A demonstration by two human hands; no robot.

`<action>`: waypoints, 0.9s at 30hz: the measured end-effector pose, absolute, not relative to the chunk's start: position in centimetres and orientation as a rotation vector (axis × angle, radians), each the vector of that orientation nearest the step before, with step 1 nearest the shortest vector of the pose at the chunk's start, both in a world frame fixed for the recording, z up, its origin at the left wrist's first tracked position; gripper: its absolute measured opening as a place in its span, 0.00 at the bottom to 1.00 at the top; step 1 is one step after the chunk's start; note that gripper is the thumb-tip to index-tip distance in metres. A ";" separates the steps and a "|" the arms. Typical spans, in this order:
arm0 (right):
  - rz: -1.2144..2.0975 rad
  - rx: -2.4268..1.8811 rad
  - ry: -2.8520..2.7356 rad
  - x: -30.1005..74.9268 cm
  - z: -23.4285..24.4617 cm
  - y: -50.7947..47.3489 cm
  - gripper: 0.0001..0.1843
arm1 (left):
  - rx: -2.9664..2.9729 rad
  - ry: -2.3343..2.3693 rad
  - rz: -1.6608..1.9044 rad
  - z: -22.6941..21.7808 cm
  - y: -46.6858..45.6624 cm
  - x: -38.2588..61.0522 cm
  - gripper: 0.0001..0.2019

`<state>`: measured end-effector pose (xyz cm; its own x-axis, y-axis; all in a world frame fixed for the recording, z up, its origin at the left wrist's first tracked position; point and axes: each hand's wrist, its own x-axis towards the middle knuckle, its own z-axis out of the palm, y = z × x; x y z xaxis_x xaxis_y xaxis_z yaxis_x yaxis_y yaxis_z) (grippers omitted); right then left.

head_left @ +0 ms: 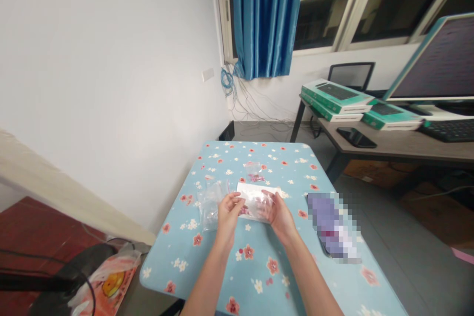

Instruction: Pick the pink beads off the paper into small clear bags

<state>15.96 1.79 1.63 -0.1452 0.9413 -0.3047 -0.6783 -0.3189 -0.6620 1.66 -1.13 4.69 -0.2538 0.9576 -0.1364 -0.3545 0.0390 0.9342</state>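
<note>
The left hand [228, 210] has its thumb and fingers drawn together at the left end of a clear, crinkled plastic bag [255, 211], and the right hand [278, 213] grips the bag's right end, the fingers partly visible through the film. The bag is therefore between the two hands, above a light blue table with red and white flowers [207, 271], with small pink pieces [243, 211] showing near the left fingertips. A flat white rectangular sheet [254, 190] shows right behind the bag; whether it is held or lies on the table cannot be told. Just beside the left hand, on its outer side, lie loose transparent plastic bags [210, 207]. Beyond the hands, near them, rests a small clear bag holding pink bits [255, 173]. To the right of the right hand, apart from it, a dark-edged flat object [329, 227] lies on the tabletop, its face blurred by pixelation. Farther off to the right of both hands, a brown wooden desk [351, 148] bears green and white flat cardboard boxes [335, 96] and a black phone [356, 137].
</note>
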 end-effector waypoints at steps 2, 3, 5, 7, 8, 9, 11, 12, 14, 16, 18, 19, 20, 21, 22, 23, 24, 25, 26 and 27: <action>1.793 -0.826 -0.411 15.2 2.0 1.5 0.18 | 0.901 1.264 1.528 5.1 -0.7 1.3 0.14; 1.811 -0.830 -0.394 14.9 2.1 1.3 0.19 | 0.990 1.316 1.537 5.4 -0.5 1.1 0.12; 1.821 -0.859 -0.353 14.1 2.3 0.9 0.18 | 1.172 1.416 1.512 6.2 -0.4 0.7 0.10; 1.829 -0.888 -0.291 13.3 2.3 0.5 0.18 | 1.353 1.504 1.432 7.3 -0.5 0.4 0.09; 1.834 -0.893 -0.255 13.0 2.3 0.4 0.18 | 1.433 1.544 1.380 7.9 -0.5 0.3 0.08; 1.840 -0.892 -0.218 12.7 2.3 0.3 0.19 | 1.498 1.578 1.330 8.4 -0.6 0.2 0.08; 1.849 -0.878 -0.152 12.2 2.2 0.1 0.20 | 1.581 1.620 1.246 9.2 -0.8 0.1 0.09; 1.852 -0.869 -0.126 12.0 2.1 0.0 0.20 | 1.609 1.634 1.211 9.4 -0.8 0.1 0.10; 1.858 -0.844 -0.096 11.7 2.0 -0.1 0.19 | 1.664 1.656 1.153 9.7 -0.9 0.1 0.12; 1.866 -0.811 -0.089 11.5 1.9 -0.2 0.18 | 1.716 1.658 1.107 9.9 -0.9 0.2 0.13; 1.881 -0.783 -0.081 11.4 1.7 -0.2 0.16 | 1.746 1.627 1.073 10.2 -0.9 0.3 0.14; 1.892 -0.774 -0.072 11.3 1.5 -0.2 0.16 | 1.750 1.607 1.060 10.3 -1.0 0.4 0.15; 1.903 -0.767 -0.059 11.3 1.4 -0.2 0.15 | 1.750 1.593 1.052 10.5 -1.0 0.4 0.15; 1.911 -0.762 -0.045 11.2 1.3 -0.2 0.15 | 1.748 1.584 1.047 10.7 -1.0 0.5 0.15; 1.914 -0.756 -0.030 11.1 1.2 -0.2 0.14 | 1.746 1.579 1.045 10.9 -1.1 0.5 0.15; 1.912 -0.748 -0.016 11.0 1.0 -0.2 0.14 | 1.745 1.576 1.042 11.1 -1.2 0.5 0.16; 1.911 -0.737 -0.008 10.9 0.9 -0.2 0.14 | 1.750 1.569 1.034 11.2 -1.3 0.6 0.16; 1.908 -0.726 -0.007 10.8 0.7 -0.2 0.13 | 1.765 1.555 1.017 11.3 -1.4 0.6 0.17; 1.904 -0.712 -0.013 10.6 0.6 -0.1 0.12 | 1.792 1.536 0.993 11.4 -1.4 0.6 0.17; 1.900 -0.699 -0.023 10.5 0.5 -0.1 0.12 | 1.831 1.520 0.963 11.5 -1.5 0.6 0.18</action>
<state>10.54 -0.14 0.51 -0.2667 0.8493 -0.4555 -0.8380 -0.4379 -0.3257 0.62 -1.49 11.48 0.0967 0.9806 0.1706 0.5730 -0.1950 0.7960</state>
